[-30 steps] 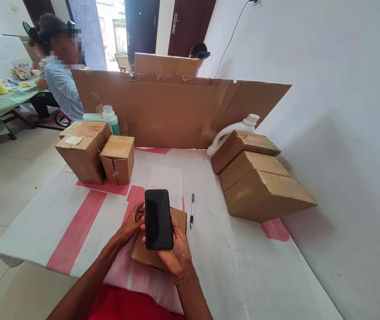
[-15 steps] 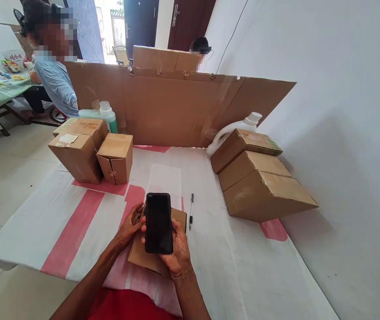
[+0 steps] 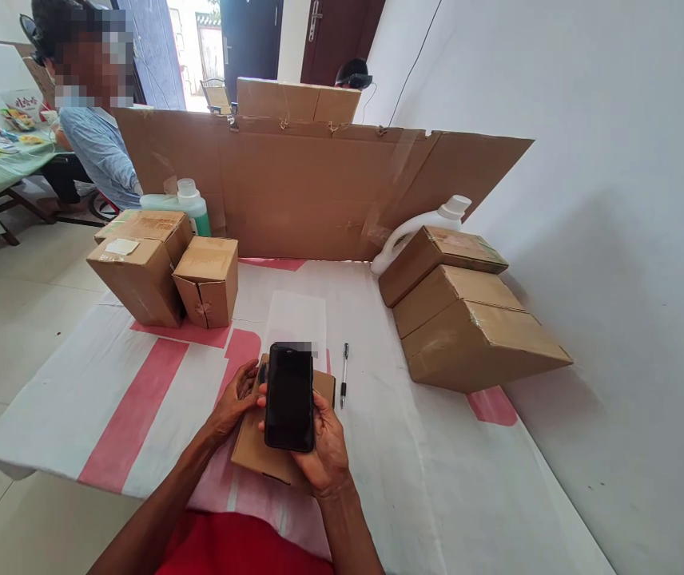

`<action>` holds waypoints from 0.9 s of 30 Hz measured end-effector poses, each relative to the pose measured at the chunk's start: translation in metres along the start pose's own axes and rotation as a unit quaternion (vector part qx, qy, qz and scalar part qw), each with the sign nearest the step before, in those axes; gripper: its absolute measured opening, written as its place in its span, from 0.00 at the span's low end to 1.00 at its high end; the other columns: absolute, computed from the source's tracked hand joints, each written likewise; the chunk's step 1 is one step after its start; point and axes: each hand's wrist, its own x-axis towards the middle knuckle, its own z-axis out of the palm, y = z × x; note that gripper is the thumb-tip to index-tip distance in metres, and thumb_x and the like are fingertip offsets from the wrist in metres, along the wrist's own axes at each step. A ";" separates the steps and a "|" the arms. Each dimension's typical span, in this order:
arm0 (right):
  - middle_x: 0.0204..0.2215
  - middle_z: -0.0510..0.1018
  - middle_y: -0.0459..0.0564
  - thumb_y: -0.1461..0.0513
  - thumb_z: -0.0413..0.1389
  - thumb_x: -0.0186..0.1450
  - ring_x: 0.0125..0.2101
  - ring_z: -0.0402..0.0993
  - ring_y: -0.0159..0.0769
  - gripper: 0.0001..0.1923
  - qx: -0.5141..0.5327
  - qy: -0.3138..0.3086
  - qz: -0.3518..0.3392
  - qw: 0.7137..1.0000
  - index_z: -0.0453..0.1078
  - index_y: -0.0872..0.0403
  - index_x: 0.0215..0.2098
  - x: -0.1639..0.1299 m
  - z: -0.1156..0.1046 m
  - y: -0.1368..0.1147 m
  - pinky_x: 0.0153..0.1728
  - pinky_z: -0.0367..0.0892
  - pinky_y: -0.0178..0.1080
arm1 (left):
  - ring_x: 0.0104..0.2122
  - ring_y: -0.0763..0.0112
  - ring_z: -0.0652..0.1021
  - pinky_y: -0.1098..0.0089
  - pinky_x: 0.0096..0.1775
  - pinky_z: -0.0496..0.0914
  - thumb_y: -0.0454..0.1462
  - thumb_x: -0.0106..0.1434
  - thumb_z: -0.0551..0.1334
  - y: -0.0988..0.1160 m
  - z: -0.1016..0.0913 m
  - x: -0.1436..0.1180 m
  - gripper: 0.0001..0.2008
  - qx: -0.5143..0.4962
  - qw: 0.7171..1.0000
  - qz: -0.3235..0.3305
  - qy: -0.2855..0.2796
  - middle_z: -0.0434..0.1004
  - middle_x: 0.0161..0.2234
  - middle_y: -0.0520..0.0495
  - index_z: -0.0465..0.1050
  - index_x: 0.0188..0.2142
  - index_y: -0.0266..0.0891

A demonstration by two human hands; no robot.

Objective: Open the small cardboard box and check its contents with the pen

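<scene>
We saw 1 black phone [image 3: 289, 397] with a dark screen. The right hand [image 3: 325, 447] held it from below, with the fingers curled around its edges. The left hand [image 3: 237, 399] rested its fingers on the phone's left side and on 1 small flat box [image 3: 256, 451] that lay under the phone, on the white and red table cover [image 3: 138, 383].

We counted 1 pen [image 3: 344, 374] just to the right of the flat box. On the left stood 3 brown boxes [image 3: 162, 275], close together. On the right, 3 more boxes [image 3: 462, 315] lay piled by the wall. There were 2 bottles: 1 green bottle [image 3: 189, 204] behind the left boxes and 1 white jug [image 3: 423, 228] behind the right pile. 1 big cardboard wall [image 3: 318, 196] stood at the back. Behind it we saw 2 people [image 3: 93, 136].

Half a second before, the phone sat nearly the same, only a bit higher. Both hands had kept their hold.
</scene>
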 end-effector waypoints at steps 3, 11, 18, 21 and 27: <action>0.48 0.83 0.59 0.54 0.50 0.70 0.51 0.79 0.51 0.21 -0.007 0.007 -0.011 1.000 0.76 0.57 0.52 -0.002 0.000 -0.002 0.47 0.77 0.58 | 0.65 0.46 0.67 0.51 0.65 0.60 0.48 0.52 0.76 0.000 0.000 -0.001 0.40 0.001 1.000 -0.007 -0.001 0.68 0.65 0.38 0.67 0.62 0.45; 0.47 0.84 0.59 0.53 0.49 0.70 0.48 0.81 0.50 0.23 -0.012 0.026 -0.041 0.999 0.77 0.56 0.51 -0.010 0.003 -0.012 0.45 0.78 0.54 | 0.64 0.46 0.68 0.52 0.64 0.62 0.45 0.51 0.76 0.004 0.002 0.000 0.40 0.018 1.000 -0.002 -0.005 0.70 0.63 0.39 0.68 0.62 0.44; 0.50 0.83 0.61 0.48 0.48 0.71 0.47 0.81 0.50 0.28 -0.097 0.110 -0.131 0.980 0.75 0.58 0.55 -0.051 -0.035 -0.060 0.44 0.77 0.51 | 0.65 0.44 0.68 0.52 0.62 0.67 0.47 0.51 0.75 0.007 -0.001 0.001 0.42 0.046 0.998 -0.030 0.018 0.67 0.66 0.39 0.65 0.63 0.45; 0.43 0.85 0.57 0.40 0.52 0.66 0.44 0.81 0.50 0.30 -0.266 0.312 -0.190 0.892 0.78 0.55 0.46 -0.068 -0.079 -0.072 0.44 0.76 0.51 | 0.64 0.44 0.69 0.51 0.61 0.68 0.47 0.53 0.74 0.007 -0.002 0.003 0.41 0.056 0.998 -0.031 0.010 0.68 0.65 0.38 0.64 0.63 0.44; 0.30 0.81 0.52 0.38 0.58 0.53 0.42 0.75 0.51 0.27 -0.454 0.464 -0.213 0.730 0.73 0.52 0.28 -0.083 -0.142 -0.069 0.48 0.68 0.52 | 0.61 0.46 0.73 0.50 0.60 0.68 0.53 0.57 0.70 0.003 0.006 -0.002 0.35 0.129 0.990 0.034 0.048 0.72 0.61 0.37 0.68 0.60 0.42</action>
